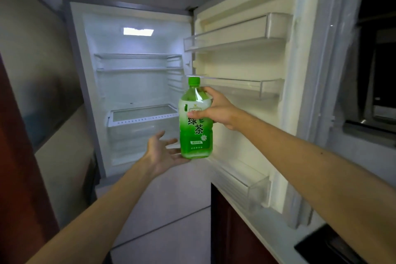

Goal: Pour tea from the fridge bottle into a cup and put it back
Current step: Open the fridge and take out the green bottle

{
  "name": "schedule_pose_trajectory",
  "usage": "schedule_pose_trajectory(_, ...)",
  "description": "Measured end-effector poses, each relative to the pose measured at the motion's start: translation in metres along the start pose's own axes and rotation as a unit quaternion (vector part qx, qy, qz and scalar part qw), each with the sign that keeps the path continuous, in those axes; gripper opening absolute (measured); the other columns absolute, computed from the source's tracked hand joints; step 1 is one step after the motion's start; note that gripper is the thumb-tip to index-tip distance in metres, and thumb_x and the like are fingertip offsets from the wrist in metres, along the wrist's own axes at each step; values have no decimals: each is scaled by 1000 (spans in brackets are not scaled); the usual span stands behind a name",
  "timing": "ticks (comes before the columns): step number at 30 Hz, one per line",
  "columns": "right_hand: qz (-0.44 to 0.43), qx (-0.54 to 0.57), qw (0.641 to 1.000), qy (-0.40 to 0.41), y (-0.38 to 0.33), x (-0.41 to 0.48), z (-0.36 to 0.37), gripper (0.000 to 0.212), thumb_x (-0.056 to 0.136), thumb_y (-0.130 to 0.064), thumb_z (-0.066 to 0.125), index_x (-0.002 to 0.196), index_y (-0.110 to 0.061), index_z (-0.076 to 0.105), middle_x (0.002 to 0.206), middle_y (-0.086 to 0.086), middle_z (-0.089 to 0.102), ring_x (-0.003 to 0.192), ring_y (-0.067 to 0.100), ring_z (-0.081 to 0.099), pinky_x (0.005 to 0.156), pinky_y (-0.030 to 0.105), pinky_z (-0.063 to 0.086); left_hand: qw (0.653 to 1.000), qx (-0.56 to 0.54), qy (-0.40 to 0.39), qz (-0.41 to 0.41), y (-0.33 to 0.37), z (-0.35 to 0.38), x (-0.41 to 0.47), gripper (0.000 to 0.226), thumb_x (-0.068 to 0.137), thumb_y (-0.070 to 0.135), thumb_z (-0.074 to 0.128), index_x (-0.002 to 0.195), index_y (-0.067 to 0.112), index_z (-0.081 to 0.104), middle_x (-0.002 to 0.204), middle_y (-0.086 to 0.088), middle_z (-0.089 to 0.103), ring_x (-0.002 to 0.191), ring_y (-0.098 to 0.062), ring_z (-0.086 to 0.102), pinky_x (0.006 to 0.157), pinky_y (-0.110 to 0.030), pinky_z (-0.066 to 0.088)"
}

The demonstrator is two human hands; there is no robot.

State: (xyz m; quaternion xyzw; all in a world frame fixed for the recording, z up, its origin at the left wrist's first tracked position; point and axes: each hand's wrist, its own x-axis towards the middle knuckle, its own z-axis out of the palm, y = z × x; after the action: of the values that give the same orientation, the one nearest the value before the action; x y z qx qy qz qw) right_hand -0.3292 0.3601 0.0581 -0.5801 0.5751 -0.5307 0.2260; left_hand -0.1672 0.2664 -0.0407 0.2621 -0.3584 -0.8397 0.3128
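A green tea bottle (196, 133) with a green cap and a green-and-white label stands upright in the air in front of the open fridge (137, 83). My right hand (218, 111) grips it around the upper label, just below the shoulder. My left hand (162, 152) is spread palm up under and beside the bottle's base, its fingers touching the bottom edge. The cap is on. No cup is in view.
The fridge door (252, 96) is swung open to the right, with three clear door bins (235, 36) holding nothing. Inside are bare glass shelves and a drawer (141, 118). A dark cabinet (15, 156) stands at the left, and a dark cooktop corner (327, 246) sits at the bottom right.
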Motion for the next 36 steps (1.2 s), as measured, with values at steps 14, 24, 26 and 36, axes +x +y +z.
schedule_pose_trajectory(14, -5, -11, 1000, 13, -13, -90, -39, 76, 63, -11, 91, 127, -23, 52, 115, 3, 67, 101, 21, 68, 76, 35, 58, 999, 38, 2, 1, -57, 48, -60, 67, 98, 46, 34, 147, 0, 29, 138, -37, 43, 110, -54, 56, 81, -62, 47)
schedule_pose_trajectory(24, 5, 2, 1000, 25, -24, -168, -71, 72, 64, -7, 90, 121, -28, 52, 111, 2, 69, 99, 19, 68, 83, 38, 59, 998, 59, -12, -14, -107, 78, -103, 66, 98, 47, 35, 144, 0, 33, 134, -37, 46, 108, -54, 57, 83, -62, 49)
schedule_pose_trajectory(26, 12, 1, 999, 32, -25, -184, -80, 72, 63, -7, 90, 121, -28, 52, 111, 3, 69, 101, 21, 68, 84, 40, 59, 998, 63, -19, -21, -121, 87, -110, 67, 96, 48, 37, 144, 1, 33, 134, -37, 46, 108, -55, 57, 85, -63, 49)
schedule_pose_trajectory(36, 37, -6, 997, 72, -28, -251, -121, 74, 62, -6, 89, 125, -20, 54, 109, 3, 70, 99, 21, 69, 86, 42, 59, 995, 66, -45, -61, -172, 132, -141, 66, 96, 47, 37, 142, 0, 35, 135, -37, 45, 112, -55, 55, 87, -64, 48)
